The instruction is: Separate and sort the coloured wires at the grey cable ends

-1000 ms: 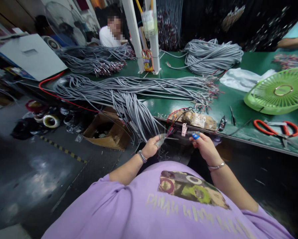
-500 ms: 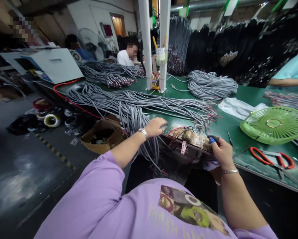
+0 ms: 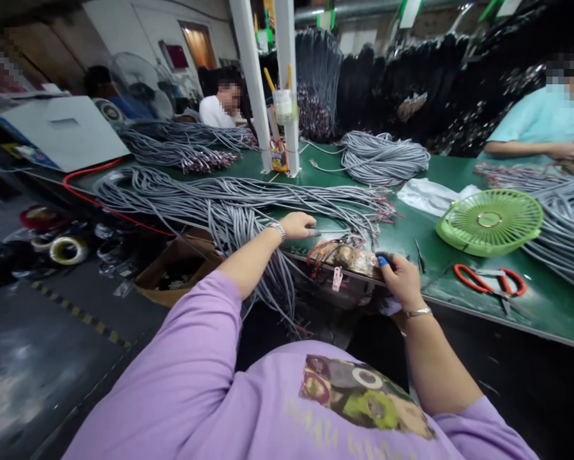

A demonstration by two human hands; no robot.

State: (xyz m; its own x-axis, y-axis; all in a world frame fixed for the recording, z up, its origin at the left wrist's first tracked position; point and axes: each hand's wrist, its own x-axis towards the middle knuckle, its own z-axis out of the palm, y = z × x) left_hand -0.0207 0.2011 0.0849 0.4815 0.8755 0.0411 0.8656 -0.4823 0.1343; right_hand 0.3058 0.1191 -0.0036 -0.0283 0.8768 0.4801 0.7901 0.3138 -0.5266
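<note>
The person in the purple shirt is stretching the left hand (image 3: 297, 225) out over the near edge of the green worktop (image 3: 411, 233). Its fingers (image 3: 309, 225) are pinching the end of a grey cable (image 3: 314, 233), just beside the big bundle of grey cables (image 3: 229, 201) that is lying across the worktop and spilling over its edge toward the floor.

The right hand (image 3: 401, 280) is resting at the worktop's edge, its fingers clenching a small blue-tipped tool (image 3: 381, 260). Between the two hands a brown taped block (image 3: 352, 257) is sitting on the edge, with thin red wires (image 3: 318, 252) looping off it and a small pink tag (image 3: 336, 278) hanging below.

Further right, a green fan (image 3: 490, 220) is lying flat, and red-handled scissors (image 3: 488, 282) are lying near it. A second coil of grey cable (image 3: 385, 158) is sitting behind, past the white posts (image 3: 253, 83). A co-worker in a teal shirt (image 3: 538, 121) is leaning on the far right side, well apart from the person's hands. Under the bundle a cardboard box (image 3: 174, 278) is standing on the floor.
</note>
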